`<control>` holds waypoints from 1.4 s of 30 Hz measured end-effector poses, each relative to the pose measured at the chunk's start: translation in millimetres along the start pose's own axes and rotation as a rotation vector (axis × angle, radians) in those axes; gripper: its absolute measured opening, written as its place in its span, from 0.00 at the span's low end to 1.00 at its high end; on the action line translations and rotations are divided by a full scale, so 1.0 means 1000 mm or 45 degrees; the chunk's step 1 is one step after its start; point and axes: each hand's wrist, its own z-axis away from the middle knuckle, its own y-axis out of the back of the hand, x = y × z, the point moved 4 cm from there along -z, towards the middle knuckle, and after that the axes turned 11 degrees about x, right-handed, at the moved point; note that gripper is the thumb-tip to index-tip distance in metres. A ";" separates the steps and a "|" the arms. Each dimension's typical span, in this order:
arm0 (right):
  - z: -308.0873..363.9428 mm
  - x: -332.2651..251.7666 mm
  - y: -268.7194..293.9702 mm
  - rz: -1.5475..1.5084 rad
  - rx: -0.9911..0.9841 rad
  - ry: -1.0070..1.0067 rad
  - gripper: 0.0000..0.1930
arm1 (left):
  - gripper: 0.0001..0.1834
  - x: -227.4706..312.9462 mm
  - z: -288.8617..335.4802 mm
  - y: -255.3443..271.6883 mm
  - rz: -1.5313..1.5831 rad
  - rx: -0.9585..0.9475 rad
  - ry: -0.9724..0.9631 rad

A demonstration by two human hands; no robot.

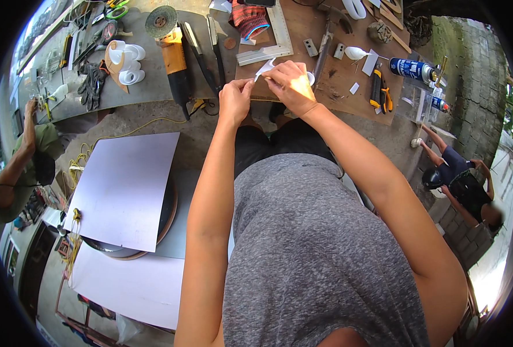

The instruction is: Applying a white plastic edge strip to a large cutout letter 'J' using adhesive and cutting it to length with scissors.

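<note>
Over the near edge of the workbench, a small, thin white piece (pixel 264 67) with a bent shape is held between my two hands. My left hand (pixel 235 102) is closed in a pinch at its lower end. My right hand (pixel 293 88) grips the other side with closed fingers, which partly cover it. Just beside the right fingers shows part of a white ring-shaped thing (pixel 310 78). A metal square (pixel 265 54) lies just beyond the hands.
Left on the bench are an angle grinder (pixel 175 63), long-handled snips (pixel 197 53) and white pipe fittings (pixel 130 58). Right are orange-black pliers (pixel 386 97), a glue bottle (pixel 356 52) and a blue can (pixel 409 69). A white sheet (pixel 123 185) sits behind left. Two people are nearby.
</note>
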 end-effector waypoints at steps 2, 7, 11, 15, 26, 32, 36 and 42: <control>0.000 0.002 -0.002 -0.005 -0.008 -0.010 0.08 | 0.16 0.000 0.000 0.000 -0.004 -0.001 -0.002; -0.001 0.002 -0.004 -0.002 0.029 0.008 0.08 | 0.15 -0.001 0.000 -0.001 0.006 -0.006 0.015; -0.001 0.000 -0.002 0.005 0.025 0.014 0.08 | 0.15 0.000 0.000 0.000 0.003 -0.001 -0.014; 0.000 -0.001 -0.002 -0.058 -0.003 0.005 0.09 | 0.15 0.001 -0.001 0.001 -0.020 -0.007 -0.006; -0.015 -0.008 0.009 -0.151 -0.166 0.017 0.09 | 0.15 -0.001 -0.001 0.001 -0.001 0.009 -0.028; -0.041 -0.006 0.012 -0.257 -0.281 0.048 0.07 | 0.16 0.006 0.001 0.004 0.003 0.000 -0.019; -0.044 0.001 0.001 -0.297 -0.443 0.143 0.08 | 0.19 0.005 0.000 0.002 -0.042 -0.049 -0.045; -0.047 0.006 -0.003 -0.304 -0.572 0.183 0.08 | 0.18 0.005 0.001 0.003 -0.069 -0.046 -0.050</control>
